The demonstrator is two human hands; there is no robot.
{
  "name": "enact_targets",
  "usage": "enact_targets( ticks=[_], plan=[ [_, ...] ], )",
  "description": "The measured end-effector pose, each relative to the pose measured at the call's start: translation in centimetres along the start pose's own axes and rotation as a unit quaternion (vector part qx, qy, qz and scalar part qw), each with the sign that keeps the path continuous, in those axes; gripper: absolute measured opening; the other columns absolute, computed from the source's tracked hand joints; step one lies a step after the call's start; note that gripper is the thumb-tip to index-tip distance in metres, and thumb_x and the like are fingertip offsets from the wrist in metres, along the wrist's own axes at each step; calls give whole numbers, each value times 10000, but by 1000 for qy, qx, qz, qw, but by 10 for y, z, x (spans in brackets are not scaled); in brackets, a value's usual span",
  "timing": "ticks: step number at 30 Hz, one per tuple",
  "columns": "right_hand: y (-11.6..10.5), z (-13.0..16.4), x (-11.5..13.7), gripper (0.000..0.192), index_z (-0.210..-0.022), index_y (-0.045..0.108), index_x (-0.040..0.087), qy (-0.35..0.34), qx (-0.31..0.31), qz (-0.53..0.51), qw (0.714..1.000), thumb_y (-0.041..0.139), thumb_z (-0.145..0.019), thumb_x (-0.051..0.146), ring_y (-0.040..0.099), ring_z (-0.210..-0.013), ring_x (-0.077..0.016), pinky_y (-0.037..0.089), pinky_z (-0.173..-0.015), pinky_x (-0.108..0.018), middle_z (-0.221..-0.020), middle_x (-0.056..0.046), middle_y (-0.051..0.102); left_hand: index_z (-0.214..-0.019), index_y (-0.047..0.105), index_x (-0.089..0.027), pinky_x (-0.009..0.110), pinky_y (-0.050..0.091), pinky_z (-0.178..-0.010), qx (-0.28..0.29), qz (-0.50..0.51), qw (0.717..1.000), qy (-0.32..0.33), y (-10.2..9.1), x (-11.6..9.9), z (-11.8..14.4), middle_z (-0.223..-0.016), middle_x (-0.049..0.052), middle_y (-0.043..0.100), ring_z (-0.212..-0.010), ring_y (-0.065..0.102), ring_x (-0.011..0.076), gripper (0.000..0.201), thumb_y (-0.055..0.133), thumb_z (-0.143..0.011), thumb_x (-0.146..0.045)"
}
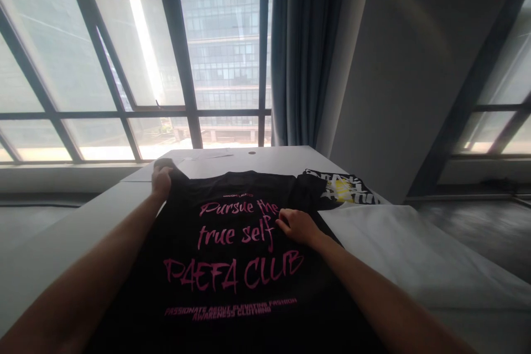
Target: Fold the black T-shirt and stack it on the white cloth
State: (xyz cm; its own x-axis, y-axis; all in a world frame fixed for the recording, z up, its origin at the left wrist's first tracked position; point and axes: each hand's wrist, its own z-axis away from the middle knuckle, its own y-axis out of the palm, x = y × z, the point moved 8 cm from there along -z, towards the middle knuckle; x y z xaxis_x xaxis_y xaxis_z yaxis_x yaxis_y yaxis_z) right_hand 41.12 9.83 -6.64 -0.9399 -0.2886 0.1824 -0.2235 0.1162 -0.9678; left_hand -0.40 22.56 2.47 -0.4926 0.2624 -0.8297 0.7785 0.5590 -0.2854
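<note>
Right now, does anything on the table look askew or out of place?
Nothing looks damaged or spilled. The black shirt lies flat, print up, with the left hand at its far corner and the right hand on the print. A second shirt lies bunched beside it.

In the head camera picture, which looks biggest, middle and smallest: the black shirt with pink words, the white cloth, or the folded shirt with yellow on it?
1. black shirt
2. white cloth
3. folded shirt, though it lies farther away, so this is unsure.
</note>
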Motion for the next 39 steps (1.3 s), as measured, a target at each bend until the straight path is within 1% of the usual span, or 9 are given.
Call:
enact_targets(
  ticks=[4,7,10,16,21,27,32,35,39],
  plan=[
    [0,-1,-1,188,-963,658,198,0,-1,-3,1000,529,-968,334,673,-897,-204,374,-693,-273,-998,-65,729,-879,573,-190,373,504,-910,117,2,992,41,85,-32,39,-1042,51,717,-1014,630,244,130,548,-756,-224],
    [0,-1,-1,193,-968,658,195,2,2,1,1000,527,-970,336,675,-898,-207,373,-692,-276,-995,-69,730,-959,575,-221,386,479,-981,325,-74,941,57,162,-32,100,-1285,76,682,-1129,629,258,185,519,-783,-227],
    [-1,-1,-1,193,-962,656,193,1,0,3,1000,527,-973,336,675,-902,-206,369,-694,-275,-1005,-71,728,-935,608,-206,383,455,-1019,367,-99,924,46,192,-22,135,-1228,125,707,-1161,629,296,247,596,-690,-183],
    [0,-1,-1,180,-940,651,198,-5,-4,0,1000,531,-969,329,672,-890,-202,358,-679,-277,-987,-61,729,-1063,594,-177,406,510,-891,294,-75,953,4,187,-16,115,-1000,140,739,-981,687,310,282,569,-789,-239],
    [0,-1,-1,178,-929,645,197,-7,-10,0,1000,530,-968,327,671,-882,-198,353,-673,-273,-977,-60,727,-1257,524,-182,397,501,-922,183,-18,983,-12,168,-22,95,-1150,124,694,-1093,638,274,390,398,-956,-397],
    [2,0,-2,175,-932,650,198,7,-5,-8,1000,541,-964,330,673,-879,-192,369,-687,-265,-977,-58,728,-1065,713,-212,343,521,-886,394,-37,917,54,175,-7,107,-1017,67,755,-969,685,261,483,525,-860,-607],
    [2,-17,-8,221,-905,681,203,53,65,-9,996,602,-929,408,683,-862,-210,397,-669,-263,-921,-63,740,-1061,722,-231,367,505,-929,332,-215,913,100,143,32,52,-1104,83,749,-1041,676,273,427,435,-914,-511],
    [1,-46,-5,295,-844,692,186,82,122,-56,988,602,-931,453,693,-829,-207,431,-645,-252,-902,-78,745,-1026,729,-230,382,498,-952,330,-249,906,88,142,51,26,-1123,97,745,-1090,663,291,328,524,-865,-429],
    [8,-99,-1,397,-963,696,146,160,118,-181,963,525,-968,505,699,-674,-187,475,-567,-243,-844,-101,744,-1141,693,-222,424,441,-1045,296,-281,910,74,153,63,4,-1300,130,669,-1256,570,324,388,571,-840,-433]
  ],
)
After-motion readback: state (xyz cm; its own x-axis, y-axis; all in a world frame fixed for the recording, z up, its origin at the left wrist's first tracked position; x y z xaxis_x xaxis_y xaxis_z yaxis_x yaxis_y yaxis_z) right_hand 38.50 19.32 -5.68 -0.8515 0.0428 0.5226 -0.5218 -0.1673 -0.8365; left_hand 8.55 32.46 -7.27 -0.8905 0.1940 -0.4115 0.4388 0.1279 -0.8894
